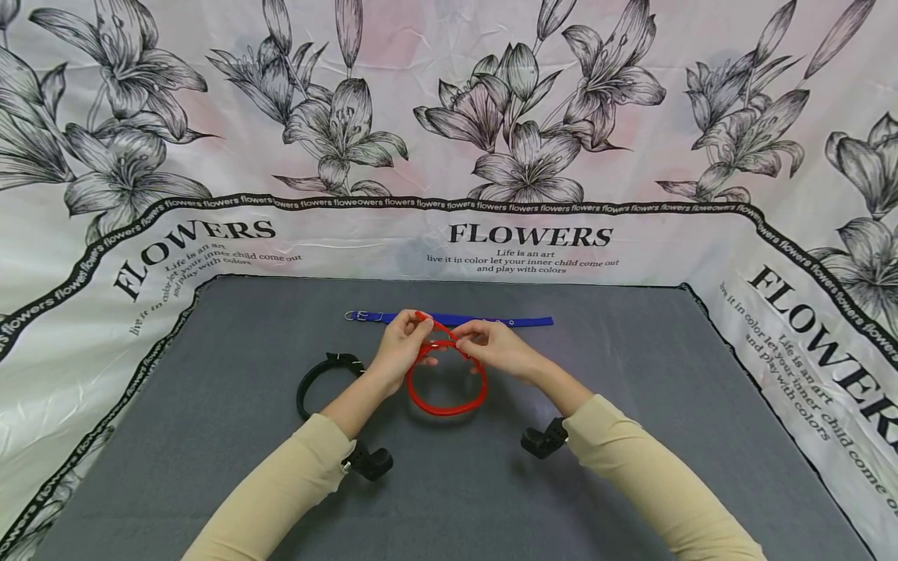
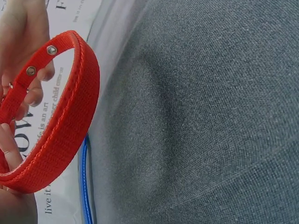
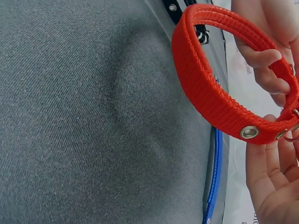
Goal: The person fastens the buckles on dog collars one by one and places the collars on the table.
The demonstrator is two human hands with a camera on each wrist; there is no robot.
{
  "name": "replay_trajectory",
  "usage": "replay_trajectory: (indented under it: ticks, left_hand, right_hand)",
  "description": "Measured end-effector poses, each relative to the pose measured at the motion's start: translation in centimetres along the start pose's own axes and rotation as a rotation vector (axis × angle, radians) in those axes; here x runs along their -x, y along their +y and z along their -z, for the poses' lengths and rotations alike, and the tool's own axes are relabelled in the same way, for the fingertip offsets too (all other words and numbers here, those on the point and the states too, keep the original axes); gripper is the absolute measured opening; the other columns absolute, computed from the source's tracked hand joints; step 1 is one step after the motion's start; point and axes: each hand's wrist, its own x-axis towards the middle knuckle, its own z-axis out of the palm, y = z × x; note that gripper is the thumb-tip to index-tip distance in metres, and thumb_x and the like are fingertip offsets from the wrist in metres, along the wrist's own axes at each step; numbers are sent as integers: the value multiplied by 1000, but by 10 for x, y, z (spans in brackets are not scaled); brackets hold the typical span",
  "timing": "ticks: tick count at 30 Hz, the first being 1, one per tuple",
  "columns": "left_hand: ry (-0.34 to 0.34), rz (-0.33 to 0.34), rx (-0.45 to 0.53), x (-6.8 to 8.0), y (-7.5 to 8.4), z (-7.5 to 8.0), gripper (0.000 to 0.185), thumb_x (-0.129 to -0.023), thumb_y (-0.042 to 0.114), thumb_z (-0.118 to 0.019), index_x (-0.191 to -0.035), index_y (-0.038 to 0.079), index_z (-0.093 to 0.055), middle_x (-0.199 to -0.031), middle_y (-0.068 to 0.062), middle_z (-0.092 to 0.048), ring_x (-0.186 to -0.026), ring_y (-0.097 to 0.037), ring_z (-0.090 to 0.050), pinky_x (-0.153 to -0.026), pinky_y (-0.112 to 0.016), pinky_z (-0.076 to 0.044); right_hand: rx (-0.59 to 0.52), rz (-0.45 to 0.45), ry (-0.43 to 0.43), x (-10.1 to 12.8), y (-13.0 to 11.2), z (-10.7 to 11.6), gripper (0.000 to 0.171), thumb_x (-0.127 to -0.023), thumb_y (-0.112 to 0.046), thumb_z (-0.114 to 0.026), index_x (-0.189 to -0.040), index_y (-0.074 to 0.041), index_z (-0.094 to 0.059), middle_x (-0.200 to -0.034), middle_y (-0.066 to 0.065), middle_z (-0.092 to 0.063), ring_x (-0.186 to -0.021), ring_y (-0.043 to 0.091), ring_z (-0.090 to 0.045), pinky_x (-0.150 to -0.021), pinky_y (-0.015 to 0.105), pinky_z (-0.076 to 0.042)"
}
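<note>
In the head view, the red collar [image 1: 449, 411] is held above the middle of the grey tabletop [image 1: 231, 475], its loop hanging below both hands. The left hand [image 1: 398, 347] pinches the strap's free end; the right hand [image 1: 507, 351] has thumb and fingers clamped on the band just beside it. The step looks like working that end through the metal fitting. To do it well, the right hand should hold the fitting steady while the left draws the end straight and flat, untwisted, with the eyelets facing any prong. The blue collar [image 1: 529, 322] lies straight behind the hands; the black collar [image 1: 300, 397] forms a loop near the left forearm.

In the left wrist view, the red band looks broad and coarsely woven, with a raised stitched edge and an even curve. Two silvery eyelets show on the far side; the fastening is mostly hidden by fingers.

In the right wrist view, the inner face looks ribbed and doubled, the outer one smooth-woven. Two eyelets sit near a metal ring [image 3: 293, 138] that the picture's edge cuts off, so I cannot tell whether the end is through.
</note>
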Motion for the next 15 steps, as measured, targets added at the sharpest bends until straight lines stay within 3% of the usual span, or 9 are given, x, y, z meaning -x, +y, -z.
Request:
replay_trajectory:
  ticks: [8, 10, 15]
  left_hand:
    - [6, -24, -59, 3, 1, -2, 23, -94, 25, -54, -110, 8, -50, -104, -12, -59, -88, -33, -66, -57, -27, -53]
    - [4, -22, -102, 3, 1, -2, 24, -93, 26, -56, -109, 9, -53, -100, -10, -60, -79, -28, -66, -55, -25, -50]
    - [-27, 10, -221, 3, 1, -1, 22, -91, 29, -58, -104, 11, -60, -81, -2, -55, -58, -14, -45, -52, -27, -38]
  right_hand:
    - [-58, -12, 1, -1, 0, -2, 28, -92, -16, -53, -118, -4, -53, -99, 23, -55, -90, 45, -55, -79, 55, -49]
    - [-77, 7, 5, 0, 2, -2, 26, -93, -15, -52, -116, -4, -53, -98, 21, -55, -92, 46, -54, -78, 55, -49]
    - [-138, 41, 35, 0, 4, -1, 26, -94, -15, -51, -116, -2, -52, -102, 20, -55, -96, 49, -52, -78, 57, -48]
